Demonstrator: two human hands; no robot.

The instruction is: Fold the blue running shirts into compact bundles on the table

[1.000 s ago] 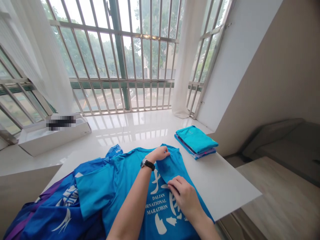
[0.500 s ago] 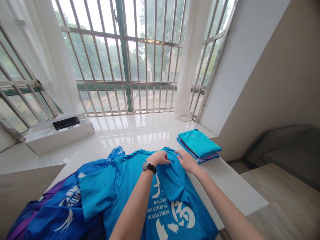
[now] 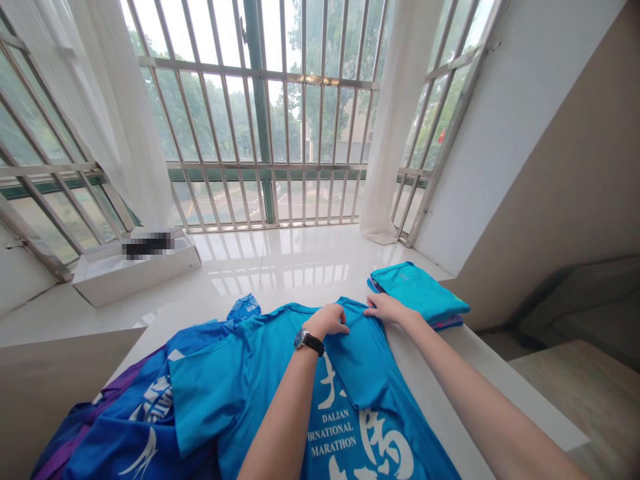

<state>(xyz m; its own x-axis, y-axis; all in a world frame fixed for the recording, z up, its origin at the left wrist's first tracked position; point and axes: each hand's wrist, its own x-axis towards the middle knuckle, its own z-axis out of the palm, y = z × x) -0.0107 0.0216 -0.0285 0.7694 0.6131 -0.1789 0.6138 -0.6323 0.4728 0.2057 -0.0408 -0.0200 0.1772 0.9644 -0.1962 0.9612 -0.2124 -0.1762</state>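
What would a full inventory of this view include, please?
Table: 1, white, foreground
Windowsill: 1, white, behind table
Spread shirt: 1, blue with white print, on table
Clothes pile: 1, blue and purple, left
Folded stack: 1, turquoise on top, right of shirt
Box: 1, white, windowsill's left end
Blurred thing: 1, dark, on box
Bars: many, silvery, above windowsill
Window: 1, green-framed, behind bars
Curtains: 2, white, hanging by bars
Trees: several, green, outside
Watch: 1, black strap, left wrist
Left hand: 1, bare, on shirt
Right hand: 1, bare, at shirt's shoulder

Smooth cloth shirt (image 3: pixel 270 360), glossy sill (image 3: pixel 320 243), metal bars (image 3: pixel 310 79)
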